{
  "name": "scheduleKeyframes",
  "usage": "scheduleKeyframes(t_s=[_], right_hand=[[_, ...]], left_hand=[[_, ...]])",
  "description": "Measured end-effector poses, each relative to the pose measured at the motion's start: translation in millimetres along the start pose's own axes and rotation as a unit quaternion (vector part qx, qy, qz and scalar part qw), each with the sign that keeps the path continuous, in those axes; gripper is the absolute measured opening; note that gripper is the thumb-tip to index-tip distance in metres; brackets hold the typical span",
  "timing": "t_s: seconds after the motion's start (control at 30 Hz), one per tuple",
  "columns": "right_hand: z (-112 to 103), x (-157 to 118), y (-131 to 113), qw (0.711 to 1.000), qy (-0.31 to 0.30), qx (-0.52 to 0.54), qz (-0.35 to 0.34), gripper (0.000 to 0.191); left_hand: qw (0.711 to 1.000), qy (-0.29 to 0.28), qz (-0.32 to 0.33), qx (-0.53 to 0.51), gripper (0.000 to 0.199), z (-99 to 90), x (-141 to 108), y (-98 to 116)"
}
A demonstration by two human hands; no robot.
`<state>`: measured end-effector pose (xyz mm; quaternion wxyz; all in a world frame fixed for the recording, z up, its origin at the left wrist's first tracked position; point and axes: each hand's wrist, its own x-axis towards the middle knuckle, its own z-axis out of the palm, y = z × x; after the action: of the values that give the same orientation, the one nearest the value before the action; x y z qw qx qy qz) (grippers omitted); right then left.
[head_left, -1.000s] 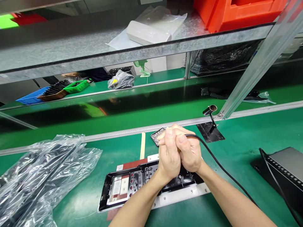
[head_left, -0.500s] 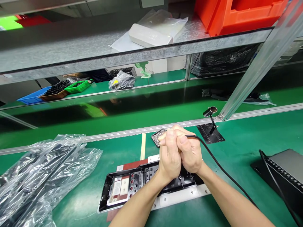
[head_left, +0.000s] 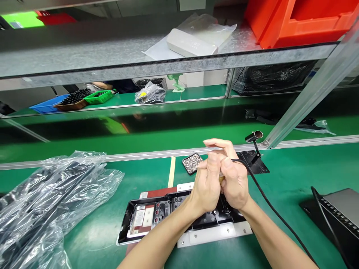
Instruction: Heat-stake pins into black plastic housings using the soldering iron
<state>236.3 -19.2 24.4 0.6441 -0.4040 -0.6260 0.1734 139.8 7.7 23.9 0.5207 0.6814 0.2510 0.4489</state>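
My left hand (head_left: pixel 208 185) and my right hand (head_left: pixel 235 181) press together, closed around a corded tool (head_left: pixel 221 178) that looks like a soldering iron. Most of it is hidden by my fingers; a small brownish part shows between the palms. Its black cable (head_left: pixel 270 209) leaves over my right hand and runs down to the right. Some upper fingers of my right hand are stretched out and raised. Below both hands lies a long black plastic housing (head_left: pixel 126 224), partly covered by my hands and left forearm. It rests on a fixture with white strips (head_left: pixel 213 234).
Behind my hands sits a small black tray (head_left: pixel 192 163) of tiny metal parts. A tube-shaped holder (head_left: pixel 254 136) stands to the right. Bagged parts (head_left: pixel 56 205) lie left, a dark metal box (head_left: pixel 336 213) right. An overhead shelf (head_left: pixel 112 67) carries a red bin (head_left: pixel 272 33).
The head view has shifted slightly. My hands have moved a little right of the small tray, uncovering it. The upper fingers of my right hand have lifted and spread.
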Motion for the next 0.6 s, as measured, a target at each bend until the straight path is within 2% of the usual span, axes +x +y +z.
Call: scheduleKeyframes(t_s=[0.13, 0.3, 0.37, 0.47, 0.6], right_hand=[[-3, 1, -3, 0.999, -0.010, -0.035, -0.005, 0.050], [-6, -1, -6, 0.999, -0.003, -0.034, -0.011, 0.047], [-6, -3, -6, 1.000, -0.001, -0.014, -0.013, 0.046], [-3, -7, -4, 0.997, 0.000, 0.075, 0.022, 0.049], [4, -11, -7, 0.977, 0.002, 0.194, 0.091, 0.045]], left_hand=[[0.999, -0.030, 0.003, 0.011, 0.064, -4.0, 0, 12], [0.988, -0.097, 0.086, 0.082, 0.070, -17.4, -2, 14], [0.991, -0.073, 0.070, 0.090, 0.069, -28.7, -6, 9], [0.995, 0.004, 0.003, 0.095, 0.061, -51.5, -19, 0], [0.990, 0.020, -0.049, 0.127, 0.055, -84.6, -46, -9]])
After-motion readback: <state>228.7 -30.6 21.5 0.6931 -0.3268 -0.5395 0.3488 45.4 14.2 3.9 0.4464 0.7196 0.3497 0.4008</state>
